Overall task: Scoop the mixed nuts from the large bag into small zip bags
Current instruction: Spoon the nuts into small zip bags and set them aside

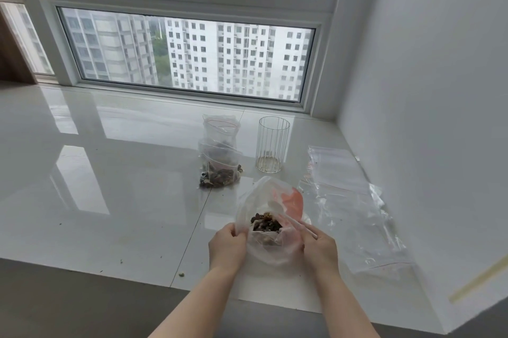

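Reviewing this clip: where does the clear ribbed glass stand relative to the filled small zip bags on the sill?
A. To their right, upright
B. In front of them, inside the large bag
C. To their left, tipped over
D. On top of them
A: the ribbed glass stands upright on the white sill, to the right of the filled small zip bags and apart from them.

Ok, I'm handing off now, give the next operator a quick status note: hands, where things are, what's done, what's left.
Left hand grips the large bag by its rim, holding it open.
Right hand holds a white scoop reaching into the nuts.
Done: two small zip bags with nuts stand behind, tops open.
Left: empty zip bags lie right; glass nearly empty.
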